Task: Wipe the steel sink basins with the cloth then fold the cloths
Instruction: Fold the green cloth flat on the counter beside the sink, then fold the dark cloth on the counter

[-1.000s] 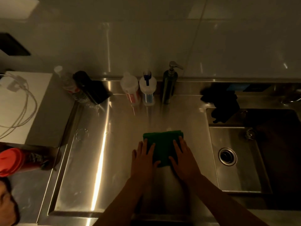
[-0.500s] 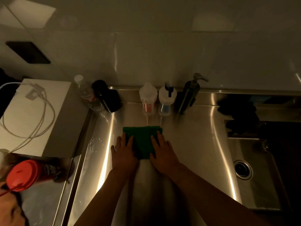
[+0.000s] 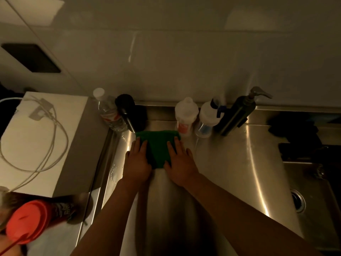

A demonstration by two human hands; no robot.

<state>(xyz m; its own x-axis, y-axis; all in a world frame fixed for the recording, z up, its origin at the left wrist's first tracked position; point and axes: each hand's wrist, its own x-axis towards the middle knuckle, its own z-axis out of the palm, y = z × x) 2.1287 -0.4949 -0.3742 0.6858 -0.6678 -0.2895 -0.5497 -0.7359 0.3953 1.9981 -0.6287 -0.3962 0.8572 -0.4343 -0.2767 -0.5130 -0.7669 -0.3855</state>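
A folded green cloth (image 3: 159, 146) lies flat on the steel drainboard (image 3: 230, 163), close to the bottles at the back. My left hand (image 3: 137, 161) presses flat on the cloth's left edge, fingers spread. On the cloth's right edge, my right hand (image 3: 180, 159) rests flat the same way. The steel sink basin (image 3: 313, 196) with its round drain (image 3: 298, 200) sits at the right. A dark cloth (image 3: 295, 130) lies heaped on the ledge behind the basin.
Along the back wall stand a clear water bottle (image 3: 108, 111), a black bottle (image 3: 129, 111), two white bottles (image 3: 186, 115), and a dark pump dispenser (image 3: 238, 115). A white box with a coiled cable (image 3: 36, 137) is at the left. A red-lidded cup (image 3: 31, 220) lies at the lower left.
Both hands have slid the green cloth across the drainboard, away from the basin, to the far left by the bottles. The view has shifted left with them.
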